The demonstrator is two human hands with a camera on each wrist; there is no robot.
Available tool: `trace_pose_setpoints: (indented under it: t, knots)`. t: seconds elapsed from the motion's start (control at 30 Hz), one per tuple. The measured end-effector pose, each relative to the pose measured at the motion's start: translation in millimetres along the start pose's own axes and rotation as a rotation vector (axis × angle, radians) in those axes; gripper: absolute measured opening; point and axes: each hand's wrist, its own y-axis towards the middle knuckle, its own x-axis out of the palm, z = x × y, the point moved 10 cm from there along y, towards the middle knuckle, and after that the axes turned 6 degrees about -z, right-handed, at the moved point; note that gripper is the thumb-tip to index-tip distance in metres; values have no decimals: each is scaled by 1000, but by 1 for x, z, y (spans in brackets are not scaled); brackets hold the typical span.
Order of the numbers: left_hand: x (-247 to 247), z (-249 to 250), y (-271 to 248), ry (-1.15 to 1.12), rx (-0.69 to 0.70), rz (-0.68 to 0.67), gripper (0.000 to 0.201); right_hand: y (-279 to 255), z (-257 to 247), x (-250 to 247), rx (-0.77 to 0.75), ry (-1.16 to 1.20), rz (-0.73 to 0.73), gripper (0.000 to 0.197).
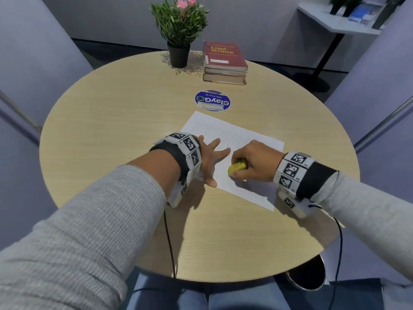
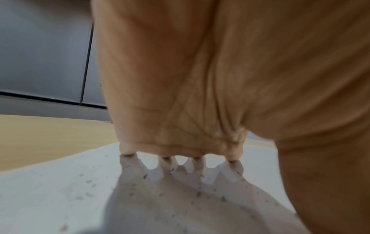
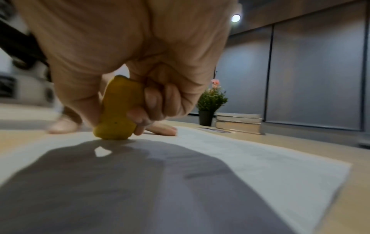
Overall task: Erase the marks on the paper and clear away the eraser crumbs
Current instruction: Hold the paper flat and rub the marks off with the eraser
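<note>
A white sheet of paper lies on the round wooden table, with faint marks across its upper part. My left hand lies flat on the sheet's left edge, fingers spread and straight, pressing it down; its fingertips touch the paper. Dark eraser crumbs are scattered over the paper under that hand. My right hand grips a yellow eraser, whose lower end presses on the paper near the sheet's left side.
A round blue sticker lies beyond the paper. Behind it stands a stack of books with a red one on top, and a potted plant to its left. Two cables hang over the near table edge.
</note>
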Motion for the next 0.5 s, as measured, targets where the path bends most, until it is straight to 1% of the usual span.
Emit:
trace_pose_setpoints:
  t: [0.1, 0.13, 0.23, 0.3, 0.37, 0.43, 0.5]
  knots:
    - [-1, 3, -5, 7, 7, -21, 102, -16, -28, 22, -82, -7, -98, 23]
    - [-2, 2, -5, -3, 1, -18, 102, -17, -29, 24, -91, -1, -118, 23]
    - [-3, 4, -5, 28, 14, -1, 106, -3, -2, 2, 1, -13, -54, 25]
    - [-1, -2, 1, 13, 2, 23, 108, 1, 9, -6, 29, -20, -15, 26]
    - [0, -9, 10, -22, 8, 49, 112, -5, -2, 3, 2, -6, -31, 24]
    - [3, -10, 17, -4, 2, 31, 118, -18, -23, 19, -56, 2, -82, 22]
    - [3, -9, 20, 6, -17, 19, 122, -22, -26, 21, -68, 6, -104, 22]
